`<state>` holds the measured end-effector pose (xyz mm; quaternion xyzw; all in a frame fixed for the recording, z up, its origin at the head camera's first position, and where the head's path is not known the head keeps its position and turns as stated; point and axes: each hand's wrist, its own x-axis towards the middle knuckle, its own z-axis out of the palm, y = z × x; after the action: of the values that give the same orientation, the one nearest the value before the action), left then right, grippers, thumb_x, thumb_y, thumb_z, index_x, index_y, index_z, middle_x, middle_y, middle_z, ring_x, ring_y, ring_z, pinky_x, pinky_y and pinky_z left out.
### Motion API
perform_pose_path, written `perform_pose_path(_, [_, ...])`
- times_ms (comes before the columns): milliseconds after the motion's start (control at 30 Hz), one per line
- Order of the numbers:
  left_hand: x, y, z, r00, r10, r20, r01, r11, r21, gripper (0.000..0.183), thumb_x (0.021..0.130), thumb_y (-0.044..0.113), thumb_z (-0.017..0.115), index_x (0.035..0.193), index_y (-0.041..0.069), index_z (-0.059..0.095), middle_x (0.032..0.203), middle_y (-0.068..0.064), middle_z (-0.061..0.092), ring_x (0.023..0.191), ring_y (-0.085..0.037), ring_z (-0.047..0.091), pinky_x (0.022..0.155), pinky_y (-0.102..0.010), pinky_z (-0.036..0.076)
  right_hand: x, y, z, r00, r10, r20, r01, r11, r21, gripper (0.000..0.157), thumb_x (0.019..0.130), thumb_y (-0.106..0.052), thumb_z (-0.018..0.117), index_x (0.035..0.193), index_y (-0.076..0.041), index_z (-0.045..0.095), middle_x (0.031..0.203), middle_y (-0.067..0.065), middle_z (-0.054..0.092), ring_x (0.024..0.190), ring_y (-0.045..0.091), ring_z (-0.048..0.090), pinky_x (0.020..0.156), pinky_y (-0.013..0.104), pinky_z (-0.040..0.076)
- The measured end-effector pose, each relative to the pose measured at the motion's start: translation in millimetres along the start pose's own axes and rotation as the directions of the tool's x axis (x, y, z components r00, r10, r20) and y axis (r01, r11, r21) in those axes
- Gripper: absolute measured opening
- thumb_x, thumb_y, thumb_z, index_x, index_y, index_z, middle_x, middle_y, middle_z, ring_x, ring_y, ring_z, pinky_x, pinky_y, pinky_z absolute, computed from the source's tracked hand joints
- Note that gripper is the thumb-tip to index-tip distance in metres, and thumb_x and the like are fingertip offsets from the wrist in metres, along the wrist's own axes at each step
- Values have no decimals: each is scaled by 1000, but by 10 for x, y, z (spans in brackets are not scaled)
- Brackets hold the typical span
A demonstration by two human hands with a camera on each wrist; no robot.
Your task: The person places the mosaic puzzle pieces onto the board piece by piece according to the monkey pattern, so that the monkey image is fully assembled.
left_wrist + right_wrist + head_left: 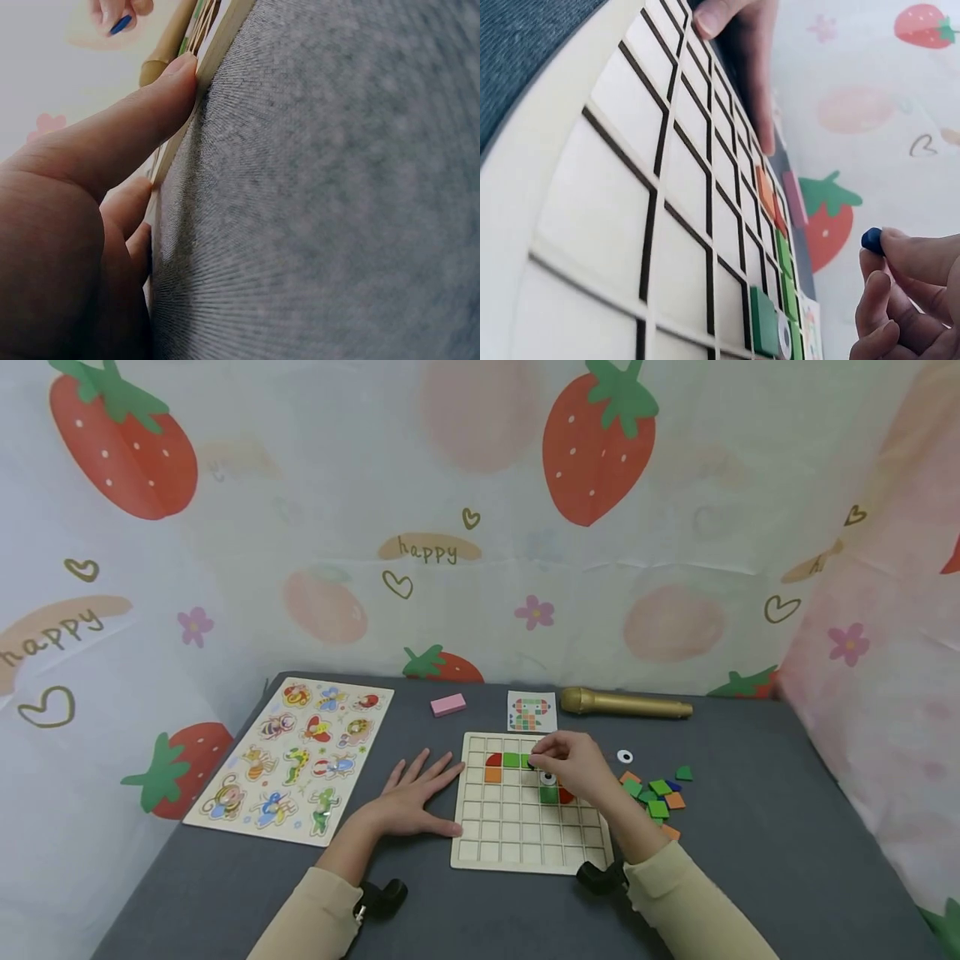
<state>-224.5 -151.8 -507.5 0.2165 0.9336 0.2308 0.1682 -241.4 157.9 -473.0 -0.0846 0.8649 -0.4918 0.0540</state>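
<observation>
My right hand (576, 767) pinches a small blue tile (871, 241) between thumb and forefinger, above the upper right part of a pale wooden grid board (517, 853). The other fingers curl in towards the palm in the right wrist view. My left hand (408, 803) lies with fingers spread at the board's left side, thumb and fingertips right at its edge. In the grid sit a red tile (493, 759), an orange tile (492, 775), green tiles (511, 760) along the upper row, a round eye tile (548, 779), a darker green tile (549, 796) and another red tile (566, 796).
Right of the board lies a loose pile of green, orange and blue tiles (657, 810), with another eye tile (625, 757) behind it. A pattern card (532, 712), a gold microphone-shaped object (627, 702) and a pink block (448, 705) lie behind. An insect-picture board (285, 760) is at left.
</observation>
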Motion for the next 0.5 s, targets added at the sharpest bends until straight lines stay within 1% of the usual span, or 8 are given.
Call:
perform_pose_path(200, [-2, -2, 12, 1000, 7, -6, -7, 1000, 1, 101, 78, 71, 72, 161, 39, 24, 171, 7, 12, 158, -29, -9, 123, -60, -10, 15, -65, 139, 1000, 1, 27, -2, 999, 37, 11, 93, -20, 74, 99, -11, 74, 86, 4, 71, 79, 27, 66, 65, 31, 52])
perform_pose_path(333, [-2, -2, 9, 1000, 8, -5, -8, 1000, 4, 101, 78, 72, 71, 161, 38, 24, 171, 6, 12, 158, -30, -9, 123, -60, -9, 41, -75, 229, 999, -13, 31, 12, 1000, 22, 9, 93, -20, 75, 98, -12, 75, 85, 3, 72, 78, 23, 67, 66, 30, 53])
perform_pose_path(500, [5, -4, 8, 1000, 9, -3, -9, 1000, 9, 101, 78, 72, 71, 161, 38, 24, 171, 6, 12, 158, -30, -9, 122, -61, -9, 95, -94, 349, 998, -26, 53, 27, 1000, -14, 7, 93, -21, 74, 95, -14, 75, 84, 3, 72, 75, 17, 64, 64, 30, 52])
